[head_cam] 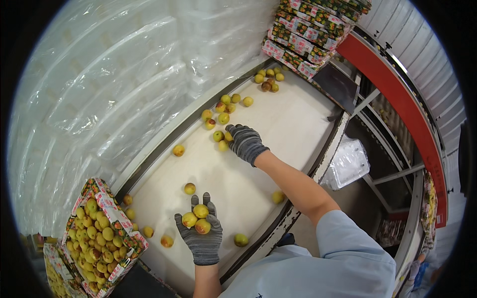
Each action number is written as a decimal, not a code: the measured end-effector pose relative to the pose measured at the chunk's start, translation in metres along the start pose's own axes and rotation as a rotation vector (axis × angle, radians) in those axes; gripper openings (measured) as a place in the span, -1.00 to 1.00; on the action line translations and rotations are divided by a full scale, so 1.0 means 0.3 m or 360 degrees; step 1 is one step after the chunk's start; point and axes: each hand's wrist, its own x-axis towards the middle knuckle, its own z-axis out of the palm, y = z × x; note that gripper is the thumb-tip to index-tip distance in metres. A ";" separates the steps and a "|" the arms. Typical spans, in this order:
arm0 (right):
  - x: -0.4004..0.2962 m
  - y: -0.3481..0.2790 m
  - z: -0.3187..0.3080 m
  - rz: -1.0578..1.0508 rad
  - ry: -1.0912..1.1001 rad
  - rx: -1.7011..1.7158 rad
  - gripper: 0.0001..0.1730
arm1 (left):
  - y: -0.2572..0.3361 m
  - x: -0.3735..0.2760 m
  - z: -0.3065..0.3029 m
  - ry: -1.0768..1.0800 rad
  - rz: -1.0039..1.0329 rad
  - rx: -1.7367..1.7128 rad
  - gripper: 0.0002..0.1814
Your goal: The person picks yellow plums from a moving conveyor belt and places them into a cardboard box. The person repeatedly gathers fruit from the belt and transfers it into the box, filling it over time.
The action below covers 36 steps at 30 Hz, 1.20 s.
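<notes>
My left hand, in a grey knit glove, is palm up over the pale conveyor belt. Three yellow-green fruits with reddish patches rest in its palm and against its curled fingers. Farther up the belt, my right hand, in a matching glove, is back up with its fingertips at a yellow fruit; the thumb side is partly hidden, so its grip is unclear. Beside that fruit lie a green one and another yellow one. More such fruits lie loosely grouped along the belt's far side.
A printed carton heaped with fruit stands at lower left. Several printed cartons are stacked at the belt's top end. Plastic-wrapped white stacks line the far side. Right of the belt are a wrapped white tray and a red-sided machine.
</notes>
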 end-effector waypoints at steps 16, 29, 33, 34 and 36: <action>0.102 -0.134 0.146 -0.0416 0.0050 -0.0172 -0.53 | -0.030 -0.002 0.046 0.0020 0.0341 0.0454 -0.36; -0.217 -0.372 -0.132 -0.0926 -0.0482 0.1397 -0.71 | 0.072 -0.062 0.095 -0.0232 0.0477 0.0034 -0.34; -0.216 -0.306 -0.118 -0.0894 -0.0549 0.1407 -0.76 | 0.255 -0.214 0.250 -0.0511 0.0821 0.0285 -0.35; -0.217 -0.292 -0.092 -0.0855 -0.0622 0.1325 -0.76 | 0.323 -0.295 0.315 -0.0564 0.1011 0.0546 -0.34; -0.219 -0.266 -0.048 -0.0778 -0.0731 0.1239 -0.75 | 0.447 -0.446 0.428 -0.0597 0.1417 0.1198 -0.31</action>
